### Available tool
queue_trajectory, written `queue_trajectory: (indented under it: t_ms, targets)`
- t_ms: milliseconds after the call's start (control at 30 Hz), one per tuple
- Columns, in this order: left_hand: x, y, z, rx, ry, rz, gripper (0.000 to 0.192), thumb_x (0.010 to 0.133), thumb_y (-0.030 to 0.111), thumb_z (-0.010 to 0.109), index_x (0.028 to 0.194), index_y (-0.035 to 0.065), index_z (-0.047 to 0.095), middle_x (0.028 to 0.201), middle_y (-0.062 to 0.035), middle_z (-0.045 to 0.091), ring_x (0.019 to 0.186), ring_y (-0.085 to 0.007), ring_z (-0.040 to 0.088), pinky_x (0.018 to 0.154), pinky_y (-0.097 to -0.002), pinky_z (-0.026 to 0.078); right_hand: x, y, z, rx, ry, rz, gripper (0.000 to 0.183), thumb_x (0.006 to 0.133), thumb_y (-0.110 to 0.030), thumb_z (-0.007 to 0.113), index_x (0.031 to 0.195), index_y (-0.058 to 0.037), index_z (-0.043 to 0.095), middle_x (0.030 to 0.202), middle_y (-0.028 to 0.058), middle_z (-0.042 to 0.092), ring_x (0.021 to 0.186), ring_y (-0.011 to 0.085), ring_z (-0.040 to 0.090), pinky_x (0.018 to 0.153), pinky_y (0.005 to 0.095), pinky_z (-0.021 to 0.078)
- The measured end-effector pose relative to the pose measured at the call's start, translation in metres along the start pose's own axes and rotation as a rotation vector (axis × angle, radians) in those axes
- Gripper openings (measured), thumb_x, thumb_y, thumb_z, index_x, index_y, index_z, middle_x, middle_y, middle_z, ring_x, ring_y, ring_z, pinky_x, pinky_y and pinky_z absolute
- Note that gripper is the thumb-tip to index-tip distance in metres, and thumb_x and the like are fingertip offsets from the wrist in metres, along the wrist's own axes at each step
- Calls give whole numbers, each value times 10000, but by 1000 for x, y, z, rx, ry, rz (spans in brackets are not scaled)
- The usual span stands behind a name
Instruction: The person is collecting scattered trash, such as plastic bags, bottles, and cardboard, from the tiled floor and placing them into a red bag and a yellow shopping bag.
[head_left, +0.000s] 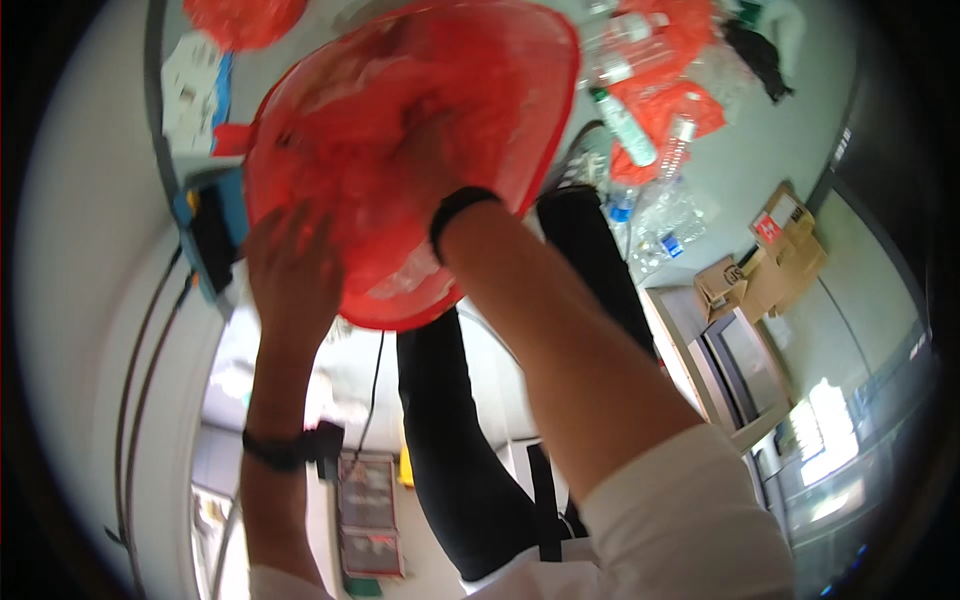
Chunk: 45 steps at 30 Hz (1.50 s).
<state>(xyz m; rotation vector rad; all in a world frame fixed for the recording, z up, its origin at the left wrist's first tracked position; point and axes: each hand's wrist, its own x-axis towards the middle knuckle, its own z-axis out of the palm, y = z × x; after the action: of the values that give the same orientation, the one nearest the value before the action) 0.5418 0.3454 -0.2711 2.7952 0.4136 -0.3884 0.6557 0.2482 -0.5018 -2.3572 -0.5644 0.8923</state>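
A large red plastic bag (480, 90), spread wide with a darker red rim, lies in front of my legs. My left hand (296, 259) rests on its near left part with the fingers spread; whether it pinches the film is blurred. Reaching into the middle of the bag is my right hand (427, 150), blurred against the red film, its fingers mostly hidden. A black band circles my right wrist, and a dark watch-like band is on my left.
Right of the bag lie a green-capped plastic bottle (626, 127), a clear bottle (679, 139) and red film (694, 105). Cardboard boxes (784, 259) stand farther right. At left are a blue-and-black object (214, 232) and a white sheet (187, 97). Another red bag (244, 19) lies beyond.
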Motion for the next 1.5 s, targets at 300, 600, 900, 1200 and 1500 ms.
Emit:
queue_trajectory:
  t_ms: [300,600,900,1200,1500]
  targets:
    - [1,-23,25,-470,75,-836,506,829,375,563,1215,53,511,1113,-247,576,1047,-395,554,837,-443,453,-75,-56,-197,-164,-311,-781,664,673,-262,733,1284,-181,486,1366,98,404,1180,360,447,916,454,438]
    - [-36,-70,94,-562,73,-917,493,882,411,504,1124,-17,544,936,-223,629,791,-374,594,673,-442,462,-43,206,-248,133,175,741,563,784,-448,594,1054,45,552,1000,257,613,938,365,604,806,420,463]
    - [-122,-77,98,-828,91,-1010,521,872,300,559,1273,2,410,1219,-152,501,1028,-271,539,814,-386,489,49,331,-202,-147,445,1092,696,653,-450,709,1087,74,565,1090,229,594,1031,297,580,843,381,460]
    - [-24,33,6,-919,50,-1048,417,952,266,429,1252,-18,481,1190,-158,551,1045,-225,550,862,-350,453,14,271,-326,44,566,767,425,700,-310,594,891,68,630,934,268,633,930,409,609,791,425,482]
    - [-11,138,-170,-835,-90,-866,255,839,80,432,1034,-16,565,882,-225,638,873,-354,630,739,-397,467,-163,95,-507,760,677,326,293,750,-23,586,1039,23,595,940,41,620,850,124,569,746,272,456]
